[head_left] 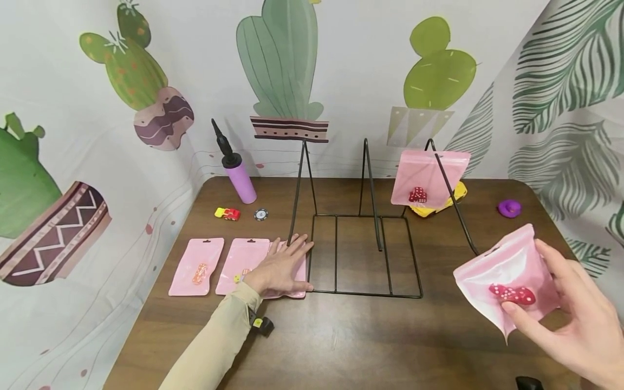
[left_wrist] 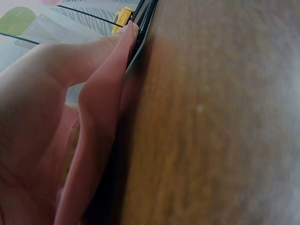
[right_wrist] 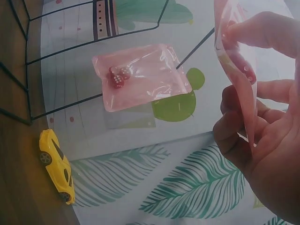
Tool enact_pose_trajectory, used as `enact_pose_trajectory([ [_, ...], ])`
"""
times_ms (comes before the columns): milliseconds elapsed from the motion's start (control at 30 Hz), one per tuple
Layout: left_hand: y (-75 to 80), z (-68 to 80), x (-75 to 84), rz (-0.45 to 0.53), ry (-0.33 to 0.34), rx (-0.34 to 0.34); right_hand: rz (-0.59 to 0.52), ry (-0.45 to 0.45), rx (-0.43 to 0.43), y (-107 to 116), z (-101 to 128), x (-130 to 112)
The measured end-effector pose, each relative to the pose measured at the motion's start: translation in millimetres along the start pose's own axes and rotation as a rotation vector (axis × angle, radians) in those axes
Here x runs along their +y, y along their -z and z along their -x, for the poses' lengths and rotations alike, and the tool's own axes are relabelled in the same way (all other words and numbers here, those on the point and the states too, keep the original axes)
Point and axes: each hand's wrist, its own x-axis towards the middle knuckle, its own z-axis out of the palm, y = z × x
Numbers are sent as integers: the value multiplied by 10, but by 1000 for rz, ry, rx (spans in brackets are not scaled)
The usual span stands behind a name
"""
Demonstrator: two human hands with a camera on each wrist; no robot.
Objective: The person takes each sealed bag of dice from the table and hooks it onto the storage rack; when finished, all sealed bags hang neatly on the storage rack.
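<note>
My right hand (head_left: 580, 319) pinches a pink zip bag (head_left: 528, 265) with red dice inside, thumb in front and fingers at its side and back. This bag is beside the front end of the right prong of a black wire rack (head_left: 365, 294). Another pink bag with red dice (head_left: 431, 179) hangs farther back on that prong. My left hand (head_left: 278, 271) lies with spread fingers on a pink bag (head_left: 300, 271) at the rack's left side, covering most of it. In the left wrist view, the bag's edge (left_wrist: 101, 108) stands up beside the thumb.
Left of that hand lie a pink bag with yellow and pale pieces (head_left: 251, 252) and one with orange dice (head_left: 197, 265). Behind are a purple pump (head_left: 240, 179), a small toy car (head_left: 227, 213), a poker chip (head_left: 260, 214), a yellow toy car (right_wrist: 57, 166) and a purple duck (head_left: 509, 208).
</note>
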Motion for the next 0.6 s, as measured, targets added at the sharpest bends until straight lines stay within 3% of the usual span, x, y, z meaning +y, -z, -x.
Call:
enact_pose_trajectory([
  [600, -25, 0, -14, -10, -11, 17, -22, 58, 11, -54, 29, -8],
])
